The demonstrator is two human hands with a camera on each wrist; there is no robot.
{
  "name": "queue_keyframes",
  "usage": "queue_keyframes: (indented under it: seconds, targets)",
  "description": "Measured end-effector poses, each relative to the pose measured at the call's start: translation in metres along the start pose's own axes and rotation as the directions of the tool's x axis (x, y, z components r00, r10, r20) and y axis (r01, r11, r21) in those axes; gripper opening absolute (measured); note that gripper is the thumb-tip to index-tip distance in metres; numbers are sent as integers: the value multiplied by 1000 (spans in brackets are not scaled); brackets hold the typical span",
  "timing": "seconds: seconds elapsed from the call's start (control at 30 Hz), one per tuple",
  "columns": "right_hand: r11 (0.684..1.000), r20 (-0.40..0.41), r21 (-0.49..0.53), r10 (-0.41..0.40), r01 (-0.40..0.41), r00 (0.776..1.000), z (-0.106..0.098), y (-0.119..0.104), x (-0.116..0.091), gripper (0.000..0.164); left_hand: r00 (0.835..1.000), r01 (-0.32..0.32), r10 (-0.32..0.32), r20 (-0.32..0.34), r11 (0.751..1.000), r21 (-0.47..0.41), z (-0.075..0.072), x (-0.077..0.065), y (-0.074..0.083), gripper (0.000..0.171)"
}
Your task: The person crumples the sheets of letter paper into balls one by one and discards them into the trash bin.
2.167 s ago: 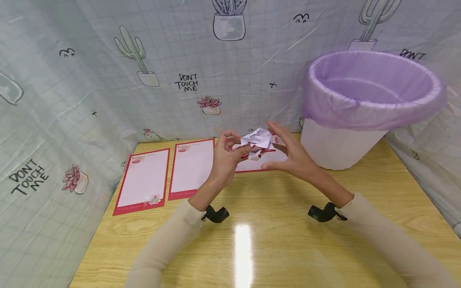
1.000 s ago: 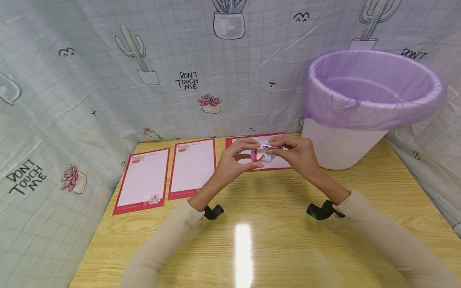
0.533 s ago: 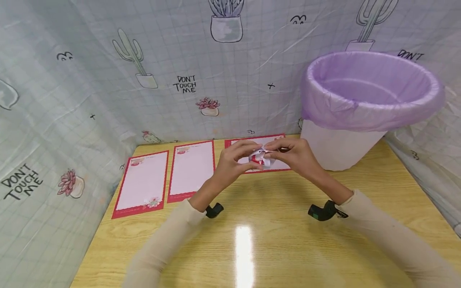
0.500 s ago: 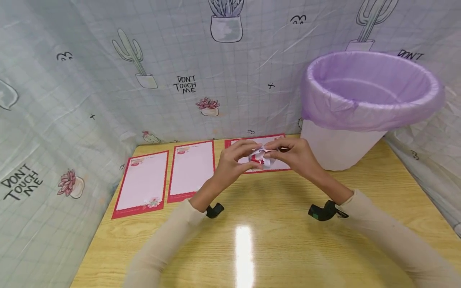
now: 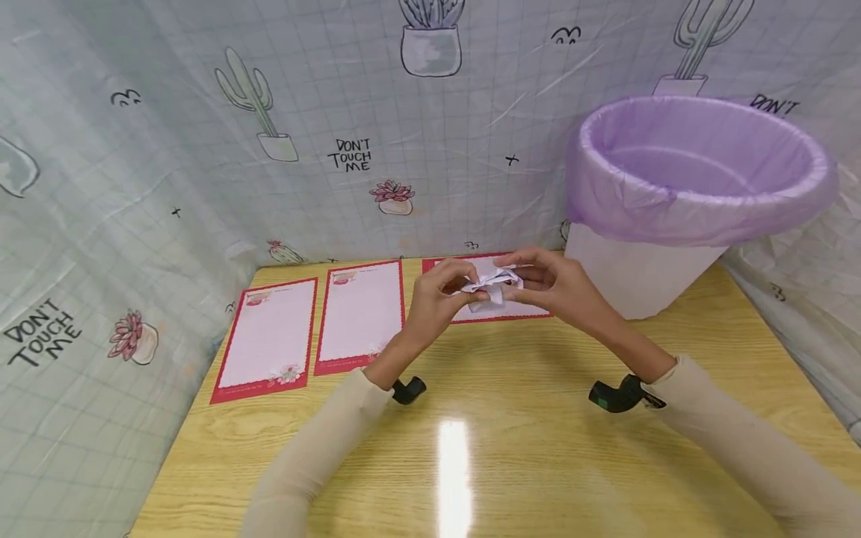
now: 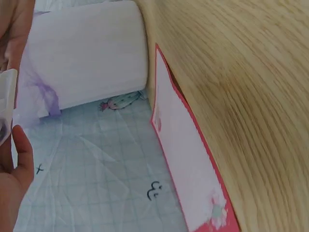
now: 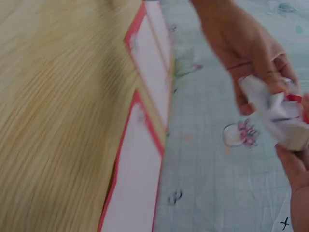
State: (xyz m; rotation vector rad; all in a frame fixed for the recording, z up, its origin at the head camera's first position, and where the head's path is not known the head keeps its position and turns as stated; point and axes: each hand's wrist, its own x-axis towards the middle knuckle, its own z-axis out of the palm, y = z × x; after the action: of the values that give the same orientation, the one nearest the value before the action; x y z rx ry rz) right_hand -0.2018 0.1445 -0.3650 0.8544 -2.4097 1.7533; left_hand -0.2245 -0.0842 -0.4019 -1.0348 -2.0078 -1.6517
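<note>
A crumpled ball of white paper (image 5: 495,282) with red edging is held between both hands, raised over the far part of the table. My left hand (image 5: 436,300) pinches its left side between thumb and fingers. On the other side, my right hand (image 5: 561,288) grips it with the thumb below and fingers above. In the right wrist view, loose folds of the paper ball (image 7: 282,118) show a bit of red. Behind and below the hands lies a flat red-bordered sheet (image 5: 525,307), partly covered by them.
Two more red-bordered sheets, a left one (image 5: 267,336) and a middle one (image 5: 359,317), lie flat on the wooden table (image 5: 377,463). A white bin (image 5: 625,276) with a purple liner (image 5: 673,198) stands at the back right. A patterned curtain (image 5: 303,202) hangs behind.
Both hands have kept turning and squeezing the paper ball. The right fingers, spread off it at first, closed onto it; now that hand is wider around it, and less red shows.
</note>
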Motion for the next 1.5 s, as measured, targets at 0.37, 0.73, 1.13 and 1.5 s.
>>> queue_keyframes:
  seconds: [0.37,0.73,1.13,1.5]
  targets:
    - [872,-116,-410,-341,268,933,16,14,4,81,948,259,-288,-138,945,-199,9,0,11,20]
    - [700,-93,-509,-624,501,776,21,19,17,54,904,299,-361,-230,917,-263,17,2,15,21]
    - [929,-86,-181,-342,323,936,-8,11,7,43,969,246,-235,72,916,-316,0,-3,24,38]
    - [987,-82,128,-91,101,992,-10,7,3,36,992,69,-37,119,959,-275,-5,3,29,49]
